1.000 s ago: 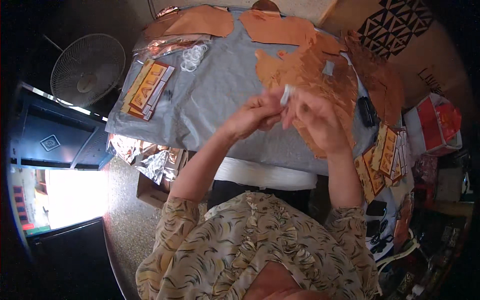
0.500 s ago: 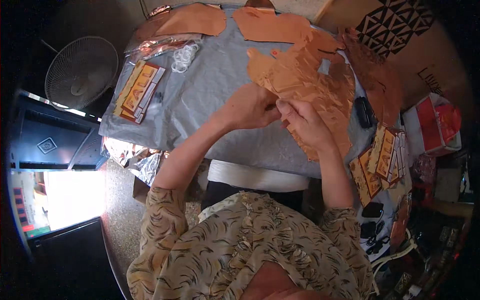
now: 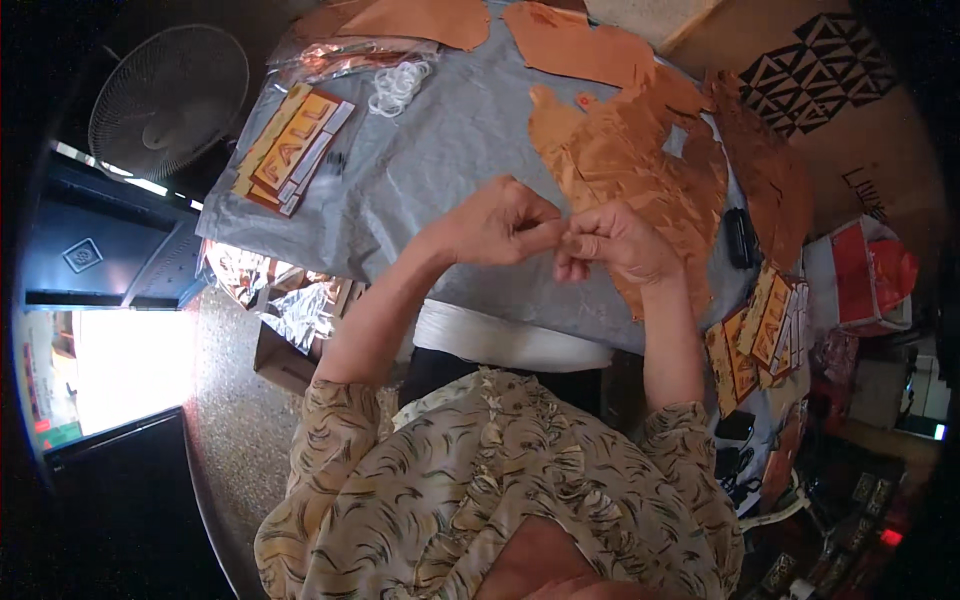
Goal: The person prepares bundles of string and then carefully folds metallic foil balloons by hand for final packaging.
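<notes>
My left hand [image 3: 503,225] and my right hand [image 3: 622,243] meet fingertip to fingertip over the near part of the grey-covered table [image 3: 450,180]. Both are closed in a pinch. Whatever lies between the fingertips is too small or too hidden to name. Just beyond and beside my right hand spreads a crinkled, shiny orange foil piece [image 3: 635,150], flat with an irregular outline. Part of it is hidden behind that hand and forearm. A small red spot shows near its far left edge.
Flat orange pieces [image 3: 580,45] lie along the far edge. White loops [image 3: 398,90] and printed orange cards [image 3: 292,150] are at the left. More cards [image 3: 765,320] and a dark case [image 3: 739,238] lie right. A fan [image 3: 170,100] stands left, a red-and-white box [image 3: 860,275] right.
The view has shifted, so the tabletop things appear higher and slightly right. My right hand has turned, with its fingers now curled downward, and my left fingers show more clearly. The fingertips still meet.
</notes>
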{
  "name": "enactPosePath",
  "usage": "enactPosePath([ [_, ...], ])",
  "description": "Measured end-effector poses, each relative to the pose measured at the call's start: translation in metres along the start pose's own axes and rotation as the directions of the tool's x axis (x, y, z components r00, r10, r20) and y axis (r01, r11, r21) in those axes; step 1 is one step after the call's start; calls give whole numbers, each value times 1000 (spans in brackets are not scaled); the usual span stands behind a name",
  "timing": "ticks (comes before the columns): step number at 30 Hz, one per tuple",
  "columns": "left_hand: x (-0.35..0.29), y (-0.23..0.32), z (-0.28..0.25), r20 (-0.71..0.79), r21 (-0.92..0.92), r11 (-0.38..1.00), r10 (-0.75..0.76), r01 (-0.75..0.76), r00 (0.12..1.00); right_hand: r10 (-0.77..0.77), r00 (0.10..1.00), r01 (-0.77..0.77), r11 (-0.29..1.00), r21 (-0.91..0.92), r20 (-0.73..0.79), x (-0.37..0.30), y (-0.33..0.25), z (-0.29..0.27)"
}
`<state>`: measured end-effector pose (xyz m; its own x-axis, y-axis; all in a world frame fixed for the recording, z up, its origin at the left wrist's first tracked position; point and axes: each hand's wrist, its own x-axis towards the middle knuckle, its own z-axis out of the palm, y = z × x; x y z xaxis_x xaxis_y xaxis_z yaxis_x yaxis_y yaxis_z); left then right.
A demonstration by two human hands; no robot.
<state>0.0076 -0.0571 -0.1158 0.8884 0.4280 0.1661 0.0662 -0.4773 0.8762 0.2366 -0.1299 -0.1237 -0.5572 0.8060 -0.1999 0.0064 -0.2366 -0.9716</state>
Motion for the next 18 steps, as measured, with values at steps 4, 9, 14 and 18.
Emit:
enactPosePath([
  [4,-16,-20,10,-68,-431,903,-42,9,997,-53,997,59,991,123,-54,10,1,21],
  [9,-42,-31,30,-10,-499,851,-196,165,981,-194,970,241,845,478,-147,21,11,31],
  [14,-76,-23,33,-306,-35,976,-216,216,927,-230,950,295,882,367,-210,28,1,47],
  [18,-80,12,24,-585,-245,967,-94,-65,806,-161,976,188,963,191,-147,28,-5,65],
])
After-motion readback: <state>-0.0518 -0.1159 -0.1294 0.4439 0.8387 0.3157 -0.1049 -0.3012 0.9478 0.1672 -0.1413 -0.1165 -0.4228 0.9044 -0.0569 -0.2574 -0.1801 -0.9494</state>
